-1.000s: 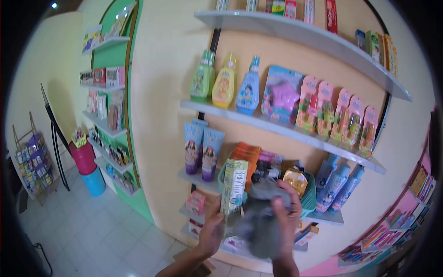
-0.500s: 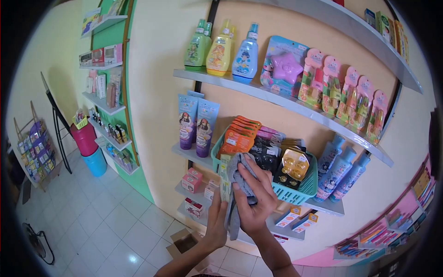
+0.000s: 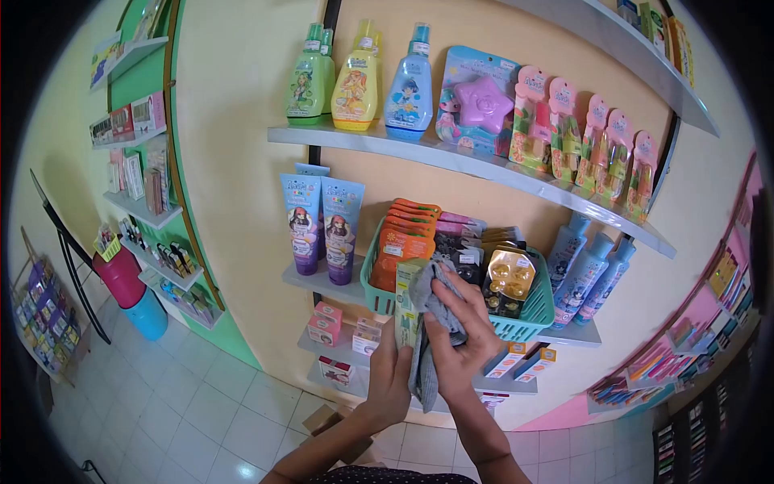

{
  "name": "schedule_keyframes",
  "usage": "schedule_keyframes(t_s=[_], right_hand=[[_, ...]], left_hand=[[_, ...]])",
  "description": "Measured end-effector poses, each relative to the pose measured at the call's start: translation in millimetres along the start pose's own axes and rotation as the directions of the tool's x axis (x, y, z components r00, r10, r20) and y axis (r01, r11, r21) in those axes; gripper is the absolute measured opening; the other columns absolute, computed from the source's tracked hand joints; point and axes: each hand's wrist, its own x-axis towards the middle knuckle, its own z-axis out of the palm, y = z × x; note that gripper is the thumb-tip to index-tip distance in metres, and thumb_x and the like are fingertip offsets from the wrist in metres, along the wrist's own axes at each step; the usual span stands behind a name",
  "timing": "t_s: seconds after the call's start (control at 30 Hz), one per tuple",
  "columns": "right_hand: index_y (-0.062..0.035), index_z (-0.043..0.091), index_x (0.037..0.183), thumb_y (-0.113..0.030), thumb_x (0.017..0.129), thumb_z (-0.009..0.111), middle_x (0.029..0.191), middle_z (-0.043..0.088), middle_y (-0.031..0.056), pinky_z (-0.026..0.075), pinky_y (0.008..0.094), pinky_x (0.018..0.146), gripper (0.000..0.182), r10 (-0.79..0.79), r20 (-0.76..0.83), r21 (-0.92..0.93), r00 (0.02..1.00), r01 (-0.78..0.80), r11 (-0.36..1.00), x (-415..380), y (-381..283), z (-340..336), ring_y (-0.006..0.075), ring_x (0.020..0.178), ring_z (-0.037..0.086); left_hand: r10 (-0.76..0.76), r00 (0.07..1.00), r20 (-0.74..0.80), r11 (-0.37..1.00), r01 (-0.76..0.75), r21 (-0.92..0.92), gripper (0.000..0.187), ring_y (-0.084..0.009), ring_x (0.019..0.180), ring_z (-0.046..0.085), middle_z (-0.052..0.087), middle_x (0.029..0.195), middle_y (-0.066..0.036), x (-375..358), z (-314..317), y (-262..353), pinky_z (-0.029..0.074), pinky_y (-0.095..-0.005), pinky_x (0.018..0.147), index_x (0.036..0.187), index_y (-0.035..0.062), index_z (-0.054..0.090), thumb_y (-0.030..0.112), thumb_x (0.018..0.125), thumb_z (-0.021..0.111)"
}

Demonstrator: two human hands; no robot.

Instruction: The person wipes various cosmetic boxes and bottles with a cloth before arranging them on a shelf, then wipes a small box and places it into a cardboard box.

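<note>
A slim green and white box (image 3: 407, 310) stands upright in the grip of my left hand (image 3: 389, 383), whose fingers wrap round its lower part. My right hand (image 3: 463, 335) holds a folded grey cloth (image 3: 427, 302) against the right side of the box, and the cloth hangs down between the two hands. Just behind them on the shelf is a teal basket (image 3: 520, 327) with orange, black and gold packets. Two blue and purple tubes (image 3: 340, 230) stand to the left of the basket.
An upper shelf (image 3: 484, 164) carries spray bottles (image 3: 411, 89), a purple star pack (image 3: 482, 105) and pink blister packs. Blue bottles (image 3: 584, 278) stand right of the basket. Small boxes (image 3: 325, 324) sit on lower shelves. A cardboard box (image 3: 326, 419) is on the floor.
The view has shifted, so the shelves appear further left. The box and cloth remain in my hands, now a little further right in the view.
</note>
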Motion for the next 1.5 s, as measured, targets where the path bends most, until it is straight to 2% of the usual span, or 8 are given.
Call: schedule_keyframes(t_s=[0.03,0.13,0.3,0.37,0.83,1.03,1.23,1.5], right_hand=[[0.0034,0.055,0.101,0.002,0.065,0.056,0.105,0.054,0.0162,0.04,0.0311,0.079,0.036,-0.001,-0.004,0.0,1.0,0.001,1.0,-2.7,-2.3,-1.4,0.0246,0.088,0.051],[0.003,0.037,0.118,-0.022,0.076,0.051,0.11,0.049,0.014,0.037,0.0291,0.085,0.051,0.745,0.195,0.851,0.637,-0.487,0.194,-10.5,-5.7,-3.0,0.0241,0.098,0.05],[0.0014,0.05,0.107,-0.015,0.071,0.055,0.107,0.051,0.0154,0.037,0.0323,0.084,0.04,0.486,-0.194,0.471,0.852,-0.354,0.808,-13.6,-12.6,-5.4,0.0243,0.096,0.049],[-0.0018,0.058,0.097,-0.002,0.062,0.058,0.103,0.054,0.0156,0.039,0.0314,0.077,0.035,-0.21,0.107,-0.118,0.972,0.222,0.968,0.1,-15.5,-8.3,0.0237,0.088,0.051],[0.0034,0.054,0.099,0.004,0.072,0.053,0.106,0.051,0.0199,0.036,0.0324,0.085,0.028,0.274,-0.19,0.35,0.943,-0.196,0.916,-20.8,-6.2,19.8,0.0242,0.099,0.049],[0.0027,0.058,0.096,0.008,0.068,0.057,0.104,0.054,0.0194,0.04,0.0318,0.08,0.028,0.215,-0.226,0.156,0.95,-0.183,0.971,-29.6,-6.4,20.6,0.0235,0.089,0.052],[-0.0015,0.062,0.089,0.009,0.061,0.056,0.102,0.057,0.0123,0.041,0.027,0.066,0.03,-0.044,-0.045,-0.025,0.998,0.043,0.999,-50.3,1.7,12.8,0.0196,0.076,0.052],[-0.0016,0.062,0.075,0.008,0.06,0.058,0.092,0.06,0.0159,0.04,0.0264,0.061,0.019,0.053,-0.031,-0.068,0.998,-0.055,0.996,-78.4,-7.3,8.7,0.0209,0.069,0.054]], left_hand=[[0.007,1.0,0.02,1.0,-0.008,0.021,0.043,-0.0295,0.092,0.048,0.043,0.107,-0.023,1.4,-4.6,-3.7,0.035,-0.0332,0.08,0.119,-0.0065,0.027,0.023,0.088,0.032],[0.128,0.992,0.003,0.987,-0.128,0.094,0.046,-0.0321,0.09,0.048,0.043,0.103,-0.023,8.4,-21.1,4.9,0.037,-0.0341,0.078,0.12,-0.0075,0.027,0.017,0.084,0.043],[0.256,0.957,0.134,0.865,-0.288,0.41,0.056,-0.0353,0.087,0.047,0.041,0.098,-0.021,16.6,-36.3,6.7,0.041,-0.0382,0.073,0.12,-0.0027,0.032,0.002,0.07,0.057],[0.327,0.938,0.115,0.824,-0.343,0.451,0.057,-0.0351,0.088,0.047,0.04,0.099,-0.021,14.3,-36.9,0.0,0.042,-0.0386,0.07,0.117,0.0013,0.037,-0.002,0.065,0.059],[0.261,0.962,0.075,0.883,-0.27,0.385,0.061,-0.0325,0.088,0.048,0.04,0.1,-0.019,7.7,-33.0,-1.4,0.043,-0.0354,0.072,0.117,0.0018,0.036,0.006,0.062,0.061],[-0.036,0.995,0.096,0.997,0.043,-0.067,0.059,-0.0247,0.095,0.049,0.045,0.106,-0.018,-0.2,-24.2,0.9,0.038,-0.0302,0.082,0.118,-0.0027,0.032,0.014,0.068,0.06],[-0.365,0.93,0.034,0.7,0.298,-0.648,0.039,-0.0182,0.1,0.044,0.043,0.108,-0.011,-7.9,-24.6,-12.0,0.036,-0.0302,0.086,0.122,0.0018,0.028,0.022,0.088,0.034],[-0.269,0.963,0.033,0.916,0.266,-0.299,0.057,-0.0216,0.109,0.035,0.032,0.119,-0.015,-16.6,-20.1,-1.3,0.03,-0.032,0.089,0.127,-0.0017,0.012,0.036,0.087,0.03]])
